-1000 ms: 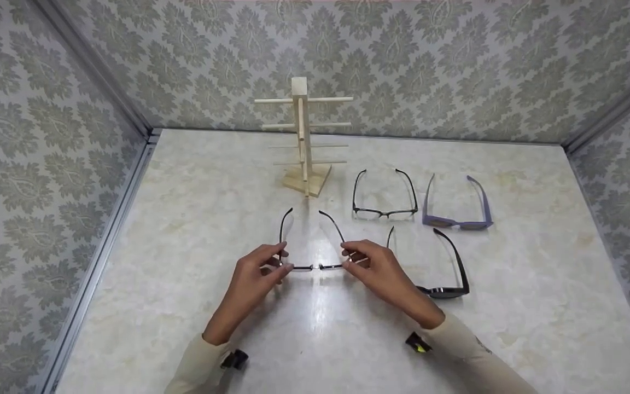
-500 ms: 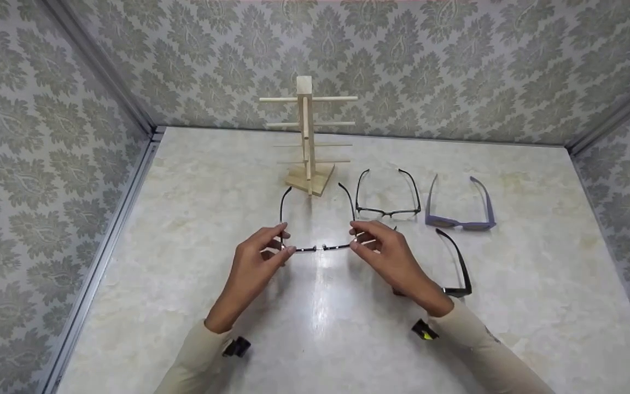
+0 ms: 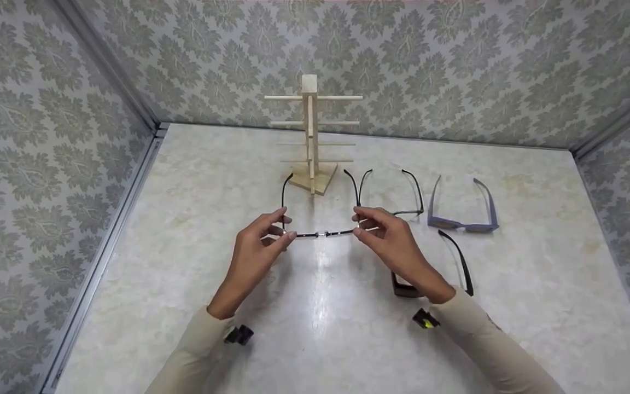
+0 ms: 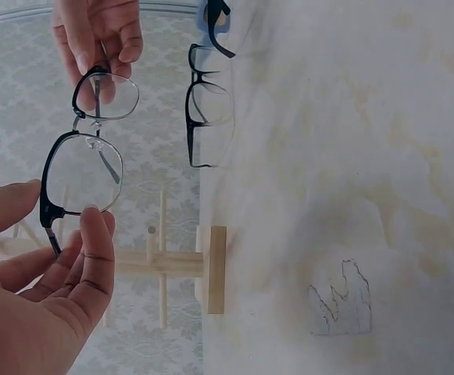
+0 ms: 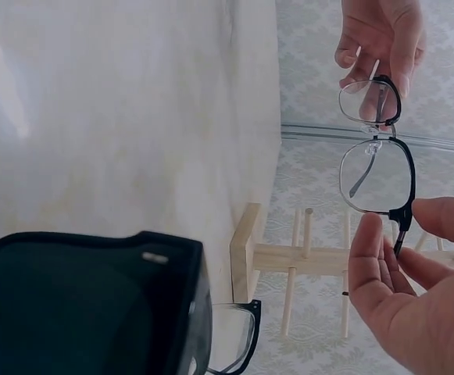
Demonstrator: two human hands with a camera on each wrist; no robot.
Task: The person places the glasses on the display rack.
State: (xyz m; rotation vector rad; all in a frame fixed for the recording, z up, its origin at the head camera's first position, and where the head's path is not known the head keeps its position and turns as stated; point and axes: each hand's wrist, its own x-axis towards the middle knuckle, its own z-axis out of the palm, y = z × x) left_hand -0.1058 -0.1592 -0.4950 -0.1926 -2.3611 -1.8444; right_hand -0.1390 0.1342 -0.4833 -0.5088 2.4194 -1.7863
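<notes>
A pair of black half-rim eyeglasses with clear lenses is held up between both hands, its temples unfolded and pointing away from me. My left hand pinches the left hinge corner between thumb and fingers. At the opposite corner, my right hand grips the frame in the same way. The left wrist view shows the eyeglasses' lenses and silver lower rims off the table. Beyond the temple tips stands a wooden eyeglass rack with several bare pegs and a flat base.
Right of the rack lie other black-framed eyeglasses, partly behind my right hand. Purple sunglasses rest farther right. Black sunglasses lie partly under my right forearm. A patterned wall borders the marbled table.
Both hands have moved forward, carrying the eyeglasses toward the rack. The temples have spread wider apart, and the right hand now covers part of the eyeglasses behind it.
</notes>
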